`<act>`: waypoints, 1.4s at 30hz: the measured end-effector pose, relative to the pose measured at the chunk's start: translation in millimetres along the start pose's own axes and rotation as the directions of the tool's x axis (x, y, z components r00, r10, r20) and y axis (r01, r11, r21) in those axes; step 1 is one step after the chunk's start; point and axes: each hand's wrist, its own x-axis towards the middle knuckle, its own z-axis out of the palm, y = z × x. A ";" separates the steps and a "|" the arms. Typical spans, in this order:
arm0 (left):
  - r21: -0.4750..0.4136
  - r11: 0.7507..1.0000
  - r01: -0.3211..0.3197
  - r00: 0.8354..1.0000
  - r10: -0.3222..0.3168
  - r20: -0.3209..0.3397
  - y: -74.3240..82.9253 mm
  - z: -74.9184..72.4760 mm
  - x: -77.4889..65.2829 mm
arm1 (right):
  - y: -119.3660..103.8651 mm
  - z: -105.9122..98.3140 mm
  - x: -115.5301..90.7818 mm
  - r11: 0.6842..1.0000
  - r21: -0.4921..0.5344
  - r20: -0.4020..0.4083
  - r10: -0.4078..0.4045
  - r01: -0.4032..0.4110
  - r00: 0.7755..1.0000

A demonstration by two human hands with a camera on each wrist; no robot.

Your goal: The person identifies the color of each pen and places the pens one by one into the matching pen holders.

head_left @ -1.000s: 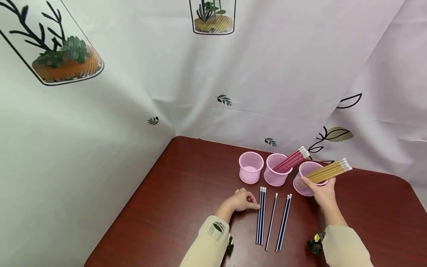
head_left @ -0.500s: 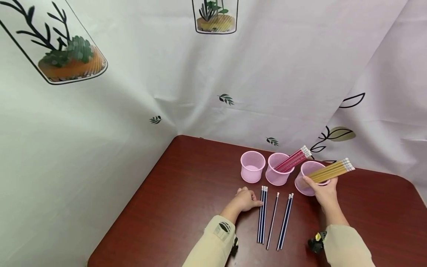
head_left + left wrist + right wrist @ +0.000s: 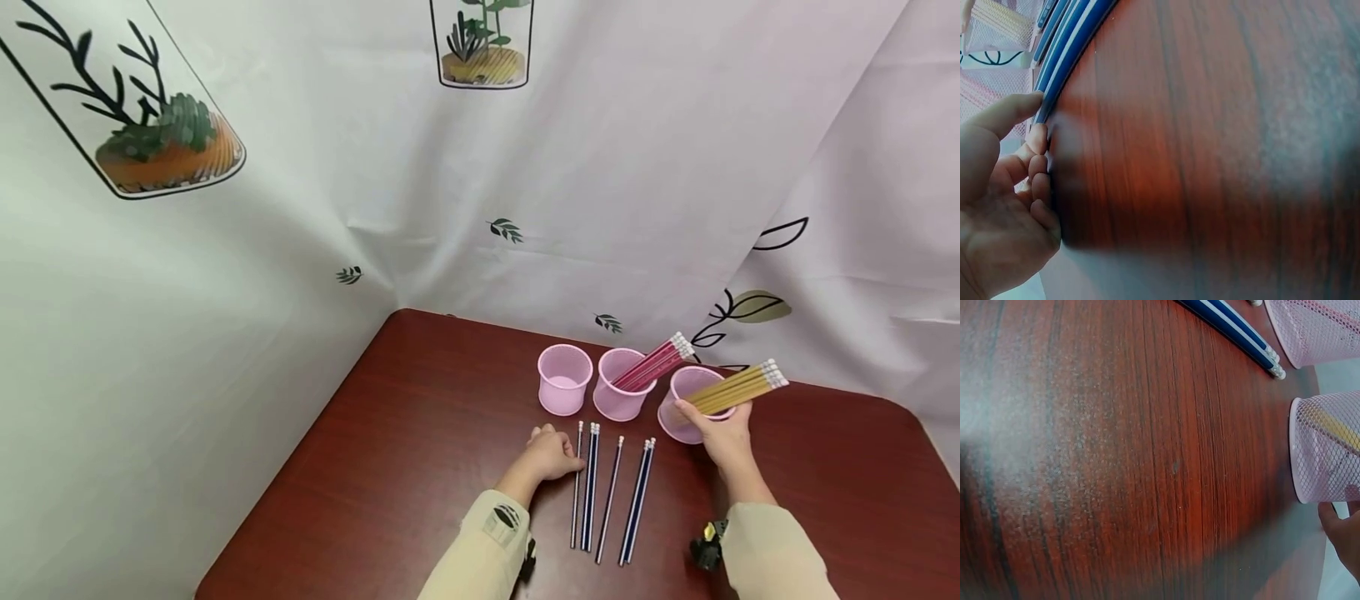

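Note:
My left hand (image 3: 550, 454) pinches a blue-striped pencil (image 3: 576, 508) between thumb and index finger, its other fingers curled. The pencil lies at the left end of a row of blue pencils with white erasers. Just right of it lie a pair of blue pencils (image 3: 590, 492), then a lone one (image 3: 610, 500), then another close group (image 3: 637, 504). My right hand (image 3: 726, 437) grips the rightmost pink mesh cup (image 3: 678, 423), thumb on the left side and fingers on the right. Several yellow pencils (image 3: 738, 389) lean out of this cup to the right.
A middle pink cup (image 3: 617, 407) holds several red pencils (image 3: 652, 364) leaning right. An empty pink cup (image 3: 561, 398) stands left of it. The cups stand near the back of the dark red wooden table (image 3: 420, 433), before a printed cloth (image 3: 450, 167).
My left hand has separated the leftmost blue pencil from its group, leaving a narrow gap. The right hand stays at the cup with the yellow pencils.

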 end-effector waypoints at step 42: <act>0.072 0.996 -0.059 0.936 0.081 -0.342 24.9 -14.2 -4.3 | -34.0 4.2 -19.9 1.000 0.004 -0.005 0.010 -0.010 1.000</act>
